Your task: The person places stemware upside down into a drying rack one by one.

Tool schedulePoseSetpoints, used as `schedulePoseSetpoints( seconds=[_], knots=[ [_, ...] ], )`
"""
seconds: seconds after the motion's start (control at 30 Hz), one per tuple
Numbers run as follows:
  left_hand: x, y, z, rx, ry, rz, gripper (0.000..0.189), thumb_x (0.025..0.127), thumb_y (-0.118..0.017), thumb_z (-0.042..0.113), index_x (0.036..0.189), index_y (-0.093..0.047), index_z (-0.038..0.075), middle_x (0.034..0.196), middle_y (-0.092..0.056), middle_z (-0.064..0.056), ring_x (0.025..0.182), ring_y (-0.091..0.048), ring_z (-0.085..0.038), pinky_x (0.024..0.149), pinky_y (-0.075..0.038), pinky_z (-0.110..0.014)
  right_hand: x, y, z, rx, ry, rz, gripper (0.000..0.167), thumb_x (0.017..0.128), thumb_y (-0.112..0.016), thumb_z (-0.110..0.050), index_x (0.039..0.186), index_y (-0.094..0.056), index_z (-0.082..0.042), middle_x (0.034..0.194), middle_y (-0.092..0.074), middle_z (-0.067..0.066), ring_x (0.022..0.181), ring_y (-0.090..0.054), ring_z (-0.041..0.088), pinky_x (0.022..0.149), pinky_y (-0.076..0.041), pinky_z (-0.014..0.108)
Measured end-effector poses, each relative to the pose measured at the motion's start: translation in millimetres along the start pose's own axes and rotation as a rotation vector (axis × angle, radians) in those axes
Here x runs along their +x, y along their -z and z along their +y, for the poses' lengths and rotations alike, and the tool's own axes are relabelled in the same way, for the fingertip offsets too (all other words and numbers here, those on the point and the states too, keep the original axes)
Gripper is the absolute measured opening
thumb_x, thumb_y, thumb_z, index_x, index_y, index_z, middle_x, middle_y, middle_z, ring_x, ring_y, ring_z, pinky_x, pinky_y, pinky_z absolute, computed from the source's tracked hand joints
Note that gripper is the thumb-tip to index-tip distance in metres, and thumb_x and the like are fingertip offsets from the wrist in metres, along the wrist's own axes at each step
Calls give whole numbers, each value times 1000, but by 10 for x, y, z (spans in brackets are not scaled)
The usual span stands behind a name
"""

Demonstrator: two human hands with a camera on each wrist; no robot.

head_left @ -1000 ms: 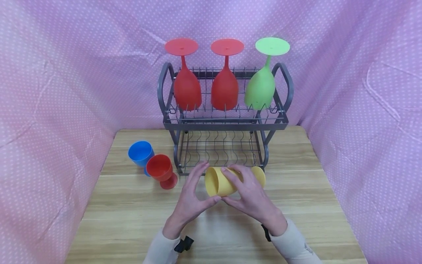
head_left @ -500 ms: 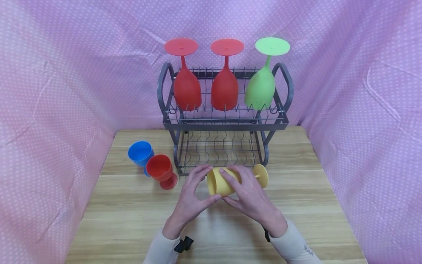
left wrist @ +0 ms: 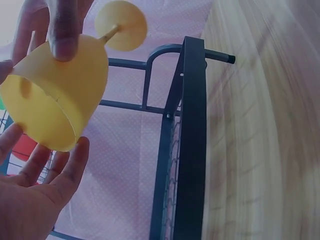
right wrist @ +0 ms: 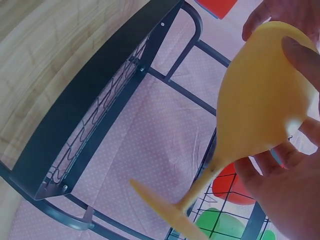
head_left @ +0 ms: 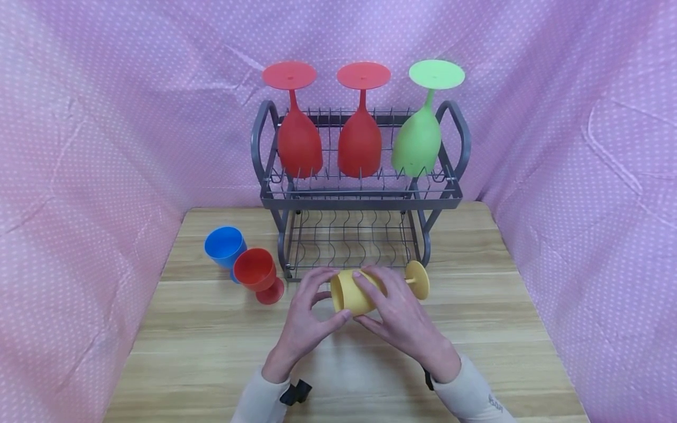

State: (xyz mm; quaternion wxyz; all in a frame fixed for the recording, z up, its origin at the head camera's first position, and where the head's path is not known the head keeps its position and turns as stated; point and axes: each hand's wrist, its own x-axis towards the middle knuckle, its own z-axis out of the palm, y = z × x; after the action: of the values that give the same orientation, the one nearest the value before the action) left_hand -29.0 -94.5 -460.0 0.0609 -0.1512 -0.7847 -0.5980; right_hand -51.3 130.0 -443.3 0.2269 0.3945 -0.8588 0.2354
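A yellow plastic wine glass point(head_left: 357, 292) lies sideways in the air between both hands, in front of the rack. Its mouth points left and its round foot point(head_left: 417, 280) right. The right hand point(head_left: 404, 311) grips the bowl from the right, thumb and fingers on opposite sides. At the mouth, the left hand point(head_left: 309, 320) holds the rim with its thumb and fingertips. In the left wrist view, the left hand's fingers point(left wrist: 75, 160) touch the rim's edge. The right wrist view shows the glass's stem point(right wrist: 200, 185) free below the right hand.
Behind the hands stands a dark two-tier dish rack point(head_left: 362, 204). Its top tier bears two red wine glasses point(head_left: 300, 144) point(head_left: 359, 144) and a green one point(head_left: 418, 141), all upside down. A blue cup point(head_left: 224, 245) and a red footed cup point(head_left: 255, 270) stand upright at left.
The yellow glass has shifted slightly right and turned a little, its foot now standing farther out with the stem showing. Both hands keep their hold on it.
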Motion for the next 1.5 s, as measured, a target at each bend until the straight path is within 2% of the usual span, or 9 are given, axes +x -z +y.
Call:
schedulePoseSetpoints(
  seconds=[0.17, 0.3, 0.4, 0.77, 0.93, 1.03, 1.13, 1.33, 1.5],
  knots=[
    [2, -14, -55, -63, 32, 42, 64, 86, -81, 20, 144, -56, 17, 148, -47, -13, 133, -49, -32, 95, -58, -50, -49, -8, 33, 90, 8, 68, 87, 74, -92, -32, 144, -53, 3, 149, -52, 23, 138, -49, 42, 120, -35, 48],
    [4, -14, -89, -111, 57, 81, 64, 86, -80, 16, 145, -54, 13, 148, -47, -13, 134, -48, -31, 97, -57, -44, -94, -7, 47, 145, -15, 86, 78, 93, -75, -45, 147, -50, 5, 153, -48, 25, 143, -44, 42, 124, -27, 46],
    [-1, -8, -111, -135, 63, 108, 64, 86, -80, 13, 145, -54, 12, 147, -47, -11, 132, -49, -31, 97, -57, -42, -133, -13, 50, 194, -48, 108, 76, 99, -65, -51, 147, -50, 6, 154, -47, 25, 147, -40, 39, 125, -26, 46],
    [9, 25, -211, -315, 129, 204, 64, 86, -77, 0, 145, -51, 3, 141, -51, -7, 127, -53, -32, 96, -57, -34, -299, -149, 66, 413, -170, 328, 66, 99, -69, -42, 136, -56, 11, 141, -57, 25, 138, -51, 28, 119, -37, 32],
    [6, 27, -227, -362, 138, 211, 65, 87, -74, -3, 146, -46, -3, 142, -49, -10, 129, -51, -33, 97, -56, -32, -369, -196, 94, 444, -257, 293, 57, 100, -68, -41, 135, -62, 3, 135, -64, 20, 133, -56, 25, 116, -38, 27],
    [4, 22, -224, -377, 140, 216, 64, 88, -73, -3, 147, -46, -1, 143, -49, -10, 130, -50, -34, 97, -56, -32, -404, -225, 107, 457, -311, 243, 51, 95, -76, -27, 137, -63, -1, 137, -65, 17, 129, -60, 28, 113, -41, 26],
    [3, 14, -217, -397, 149, 222, 63, 89, -72, -2, 147, -47, 4, 144, -48, -10, 131, -49, -35, 98, -56, -33, -421, -257, 96, 506, -401, 178, 56, 91, -78, -12, 143, -60, -5, 143, -63, 12, 128, -61, 32, 110, -46, 28],
    [0, -22, -206, -446, 166, 228, 64, 90, -69, -1, 149, -45, 4, 146, -47, -10, 133, -49, -36, 98, -56, -34, -379, -313, 42, 750, -637, 79, 57, 98, -70, -12, 151, -50, -6, 153, -54, 11, 139, -53, 29, 111, -46, 39],
    [6, -61, -201, -480, 169, 225, 65, 91, -68, 1, 150, -42, 2, 147, -46, -11, 132, -49, -37, 95, -58, -35, -288, -335, 6, 935, -808, 74, 57, 104, -63, -19, 155, -42, -2, 157, -47, 16, 144, -47, 30, 113, -43, 35]
  ],
)
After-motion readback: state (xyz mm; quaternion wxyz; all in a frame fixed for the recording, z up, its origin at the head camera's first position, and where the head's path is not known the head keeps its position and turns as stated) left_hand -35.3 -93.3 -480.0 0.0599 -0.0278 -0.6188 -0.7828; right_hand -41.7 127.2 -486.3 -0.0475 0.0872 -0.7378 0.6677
